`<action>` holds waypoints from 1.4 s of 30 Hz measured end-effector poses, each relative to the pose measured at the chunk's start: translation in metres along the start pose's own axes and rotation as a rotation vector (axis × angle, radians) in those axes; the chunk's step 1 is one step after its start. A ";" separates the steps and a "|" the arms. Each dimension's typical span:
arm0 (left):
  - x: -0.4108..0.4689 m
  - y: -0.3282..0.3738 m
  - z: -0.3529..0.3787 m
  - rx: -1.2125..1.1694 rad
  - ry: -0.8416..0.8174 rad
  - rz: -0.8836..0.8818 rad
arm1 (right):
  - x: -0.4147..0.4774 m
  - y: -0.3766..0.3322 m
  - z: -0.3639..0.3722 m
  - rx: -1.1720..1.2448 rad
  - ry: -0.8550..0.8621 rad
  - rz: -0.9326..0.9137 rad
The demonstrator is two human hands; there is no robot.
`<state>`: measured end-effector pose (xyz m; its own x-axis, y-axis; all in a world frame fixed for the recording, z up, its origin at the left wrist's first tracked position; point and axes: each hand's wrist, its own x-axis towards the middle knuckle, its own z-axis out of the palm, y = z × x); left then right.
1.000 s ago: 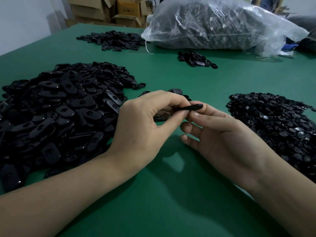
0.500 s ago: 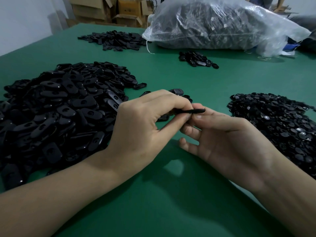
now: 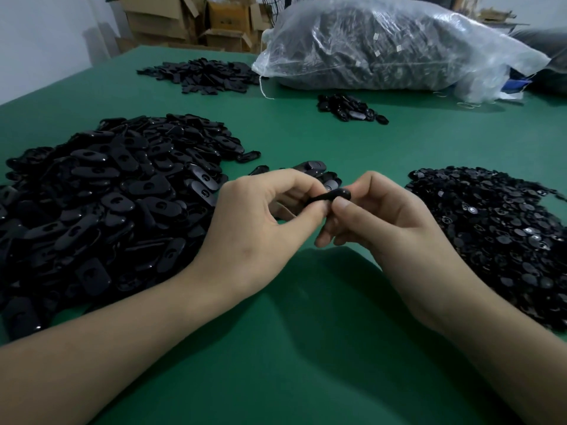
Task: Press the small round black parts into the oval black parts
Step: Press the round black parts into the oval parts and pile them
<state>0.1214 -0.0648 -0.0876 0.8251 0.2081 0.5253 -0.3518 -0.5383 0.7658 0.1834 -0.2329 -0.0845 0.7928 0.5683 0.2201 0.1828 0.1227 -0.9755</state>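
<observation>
— The right hand (image 3: pixel 389 219) has turned since a second ago. Its fingers lay flat under the piece, and now the thumb has come round on top. The oval part (image 3: pixel 333 196) has tipped too, with its right end raised where it was level before.

— Who's got hold of it?

— Both. The left hand (image 3: pixel 264 228) pinches one end between thumb and curled fingers, I'd say to stop it twisting. The right pinches the other end with the thumb bearing down, and its lower fingers are loosely bent and carry nothing. The part hangs in the air between them, above the green table (image 3: pixel 306 348), touching nothing else.

— And the little round one?

— Can't see it. Fingers cover that spot. It may already be under the thumb, but I can't tell.

— Handy layout, anyway.

— It looks deliberate. The pile of oval parts (image 3: pixel 101 204) is by the left arm and the heap of small round parts (image 3: pixel 497 234) by the right, so each hand feeds from its own side. A few pieces (image 3: pixel 313 167) lie just beyond the knuckles, perhaps finished ones. The plastic bag (image 3: pixel 383 47) at the back sits well apart.
</observation>
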 end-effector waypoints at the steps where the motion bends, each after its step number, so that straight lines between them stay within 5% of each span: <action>1: 0.001 -0.001 0.000 -0.023 -0.013 -0.035 | 0.001 0.000 0.000 -0.049 0.009 -0.007; 5: 0.004 -0.007 0.001 -0.116 -0.060 -0.139 | 0.004 0.003 -0.001 0.037 0.042 0.098; 11: 0.006 -0.004 -0.003 0.013 -0.147 -0.037 | 0.008 0.002 -0.006 0.276 0.073 0.251; 20: 0.046 -0.005 -0.032 0.210 -0.037 -0.112 | 0.008 0.004 -0.008 0.113 0.139 0.196; 29: 0.090 -0.048 -0.028 0.692 -0.164 -0.279 | 0.008 0.002 -0.010 0.049 0.152 0.179; 33: 0.079 -0.040 -0.032 0.758 -0.134 -0.138 | 0.009 0.002 -0.010 0.036 0.143 0.174; 38: 0.052 -0.018 -0.034 0.738 -0.421 -0.139 | 0.007 0.003 -0.006 -0.006 0.115 0.153; 42: 0.044 -0.015 -0.031 0.803 -0.402 -0.108 | 0.006 0.003 -0.005 -0.042 0.103 0.143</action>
<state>0.1494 -0.0227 -0.0644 0.9809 0.0707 0.1809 0.0268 -0.9717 0.2345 0.1922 -0.2333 -0.0861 0.8677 0.4905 0.0803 0.0861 0.0109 -0.9962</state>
